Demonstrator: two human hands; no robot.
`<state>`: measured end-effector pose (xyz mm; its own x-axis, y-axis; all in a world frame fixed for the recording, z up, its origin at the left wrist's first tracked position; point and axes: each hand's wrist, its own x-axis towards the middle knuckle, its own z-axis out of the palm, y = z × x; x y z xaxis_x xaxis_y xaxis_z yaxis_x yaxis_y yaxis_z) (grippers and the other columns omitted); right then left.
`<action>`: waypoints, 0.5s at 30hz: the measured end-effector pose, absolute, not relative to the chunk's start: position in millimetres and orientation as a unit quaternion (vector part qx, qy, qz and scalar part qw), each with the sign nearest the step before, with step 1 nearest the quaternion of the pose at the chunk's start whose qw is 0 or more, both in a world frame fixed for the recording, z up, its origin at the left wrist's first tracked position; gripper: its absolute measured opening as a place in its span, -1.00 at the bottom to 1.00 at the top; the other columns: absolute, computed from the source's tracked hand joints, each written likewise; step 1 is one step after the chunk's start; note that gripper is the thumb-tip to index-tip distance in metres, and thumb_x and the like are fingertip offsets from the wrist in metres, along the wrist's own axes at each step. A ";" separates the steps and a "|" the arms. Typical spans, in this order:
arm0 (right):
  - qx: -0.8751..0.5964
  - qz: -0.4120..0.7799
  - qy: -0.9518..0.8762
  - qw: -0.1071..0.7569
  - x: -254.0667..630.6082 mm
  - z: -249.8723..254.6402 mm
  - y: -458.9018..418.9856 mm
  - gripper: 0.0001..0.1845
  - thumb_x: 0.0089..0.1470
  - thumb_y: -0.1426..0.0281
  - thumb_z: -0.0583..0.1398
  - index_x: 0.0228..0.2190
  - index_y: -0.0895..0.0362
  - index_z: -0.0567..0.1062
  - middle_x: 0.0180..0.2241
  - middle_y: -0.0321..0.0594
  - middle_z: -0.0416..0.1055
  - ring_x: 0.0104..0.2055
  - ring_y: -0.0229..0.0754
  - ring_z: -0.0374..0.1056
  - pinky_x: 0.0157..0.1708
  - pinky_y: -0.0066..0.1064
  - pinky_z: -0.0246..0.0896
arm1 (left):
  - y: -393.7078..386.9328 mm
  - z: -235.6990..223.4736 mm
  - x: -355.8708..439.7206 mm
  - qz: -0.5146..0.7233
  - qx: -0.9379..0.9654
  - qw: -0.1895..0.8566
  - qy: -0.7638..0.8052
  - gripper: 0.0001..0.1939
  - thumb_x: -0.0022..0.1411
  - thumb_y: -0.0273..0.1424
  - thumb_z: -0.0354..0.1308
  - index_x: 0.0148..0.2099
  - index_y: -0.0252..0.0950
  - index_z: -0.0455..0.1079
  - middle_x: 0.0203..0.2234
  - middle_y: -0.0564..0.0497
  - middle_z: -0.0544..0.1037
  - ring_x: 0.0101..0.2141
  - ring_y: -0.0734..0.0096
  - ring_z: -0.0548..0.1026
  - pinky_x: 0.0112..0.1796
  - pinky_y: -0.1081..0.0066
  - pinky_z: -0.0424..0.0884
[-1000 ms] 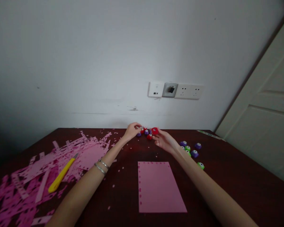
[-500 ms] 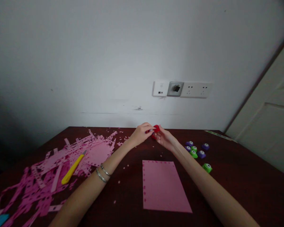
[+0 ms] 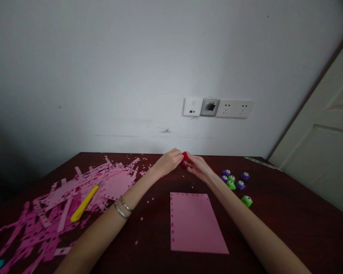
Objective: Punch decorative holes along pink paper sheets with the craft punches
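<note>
Near the far edge of the table, both hands meet around a small red object (image 3: 185, 155) whose kind I cannot make out. My left hand (image 3: 169, 161), bracelets on its wrist, pinches a small purple piece against the red object; fingers cover most of it. From the other side, the fingers of my right hand (image 3: 198, 165) are closed on the red object. Closer to me lies a pink sheet of paper (image 3: 196, 224), flat, with small dark pink shapes along its left and top edges.
Punched pink paper strips (image 3: 50, 205) are heaped at the left, with a yellow utility knife (image 3: 85, 203) on top. Several purple and green craft punches (image 3: 231, 185) stand right of my right arm. Tiny pink cut-outs (image 3: 141, 219) are scattered about. A wall with sockets (image 3: 234, 108) rises behind.
My left fingers have closed in on the red object, and the purple piece between them is now mostly hidden. My right hand has shifted slightly left. The whole view has shifted a little.
</note>
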<state>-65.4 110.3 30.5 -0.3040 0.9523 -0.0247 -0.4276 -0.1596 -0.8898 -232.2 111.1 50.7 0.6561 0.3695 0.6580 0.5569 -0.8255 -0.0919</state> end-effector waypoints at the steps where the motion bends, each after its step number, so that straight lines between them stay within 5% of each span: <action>1: -0.323 0.686 -0.421 0.497 -65.2 31.0 110.2 -0.74 -0.10 0.24 0.29 -0.45 0.21 0.50 -0.49 -0.27 0.44 -0.51 -0.39 0.32 -0.62 -0.61 0.18 | 110.7 51.7 -232.7 -0.306 -0.904 0.160 -0.253 -0.75 0.30 -0.51 -0.13 -0.27 -0.42 0.38 -0.38 -0.08 0.43 -0.27 0.40 0.35 -0.21 0.38 0.34; 15: -0.380 0.661 -0.453 0.463 -64.5 33.9 109.9 -0.73 -0.05 0.24 0.26 -0.46 0.23 0.50 -0.54 -0.28 0.41 -0.59 -0.42 0.28 -0.67 -0.64 0.19 | 109.2 62.8 -235.8 -0.242 -0.930 0.124 -0.249 -0.74 0.31 -0.50 -0.13 -0.31 -0.41 0.37 -0.38 -0.06 0.43 -0.28 0.42 0.35 -0.19 0.40 0.30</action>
<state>-64.5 109.9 33.9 -0.2833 0.9555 -0.0824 -0.2674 -0.1612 -0.9500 -235.8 109.2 62.8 0.7593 0.4022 0.5115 0.5224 -0.8455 -0.1106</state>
